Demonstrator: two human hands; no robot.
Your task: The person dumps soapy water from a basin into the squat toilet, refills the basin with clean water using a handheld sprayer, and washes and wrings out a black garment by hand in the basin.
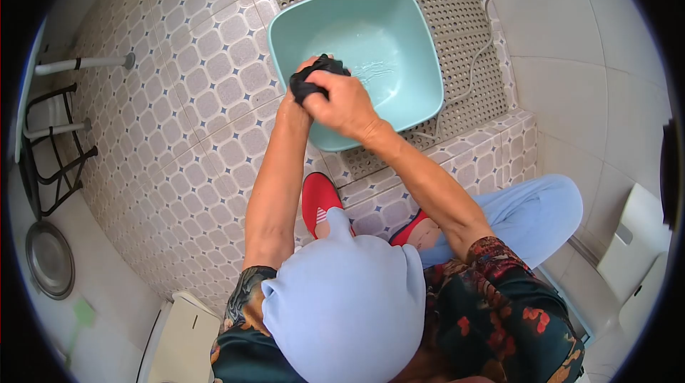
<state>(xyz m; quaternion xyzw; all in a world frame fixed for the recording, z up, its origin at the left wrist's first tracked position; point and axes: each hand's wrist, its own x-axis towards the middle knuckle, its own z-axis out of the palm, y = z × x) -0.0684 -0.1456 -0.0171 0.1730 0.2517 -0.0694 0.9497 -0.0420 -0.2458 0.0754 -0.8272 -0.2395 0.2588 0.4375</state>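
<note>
A bunched-up black cloth is gripped between my two hands over the left side of a light teal plastic basin. My right hand is closed around the cloth from the near side, its thumb pressed on it. My left hand holds the cloth from the left and beneath; most of its fingers are hidden by the cloth and the other hand. Inside the basin, a little water glistens on the bottom.
The basin stands on a perforated mat beside patterned floor tiles. A grey hose runs along the mat's right side. A black metal rack is at the left, and a round metal lid lies below it. My red shoes are near the basin.
</note>
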